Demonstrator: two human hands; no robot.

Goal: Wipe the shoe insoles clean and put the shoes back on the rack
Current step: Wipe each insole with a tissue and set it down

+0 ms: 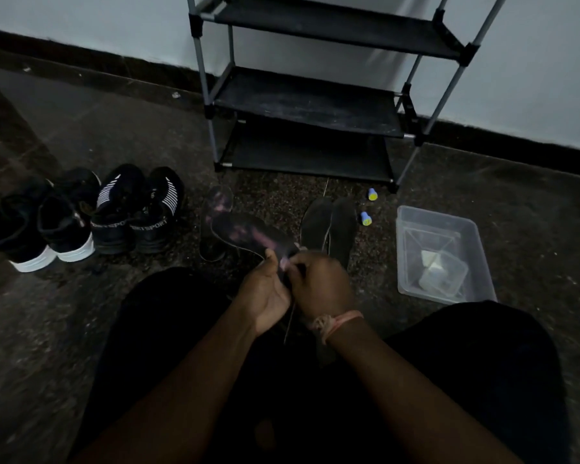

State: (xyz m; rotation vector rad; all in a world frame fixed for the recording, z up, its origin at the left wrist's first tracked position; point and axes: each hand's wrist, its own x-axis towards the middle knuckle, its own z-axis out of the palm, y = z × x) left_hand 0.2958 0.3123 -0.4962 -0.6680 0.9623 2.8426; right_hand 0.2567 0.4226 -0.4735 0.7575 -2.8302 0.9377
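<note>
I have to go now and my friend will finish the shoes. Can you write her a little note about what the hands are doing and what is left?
Left hand grips the heel end of a pink-stained insole; right hand is curled at the same end, what it holds is too dark to tell.
A second pink-stained insole and two dark insoles lie on the floor before the rack.
Four shoes stand on the floor to the left; none are on the rack.
A clear tub sits to the right.
Which insoles are clean cannot be told.
Left: finish wiping, refit insoles, rack the shoes.
</note>
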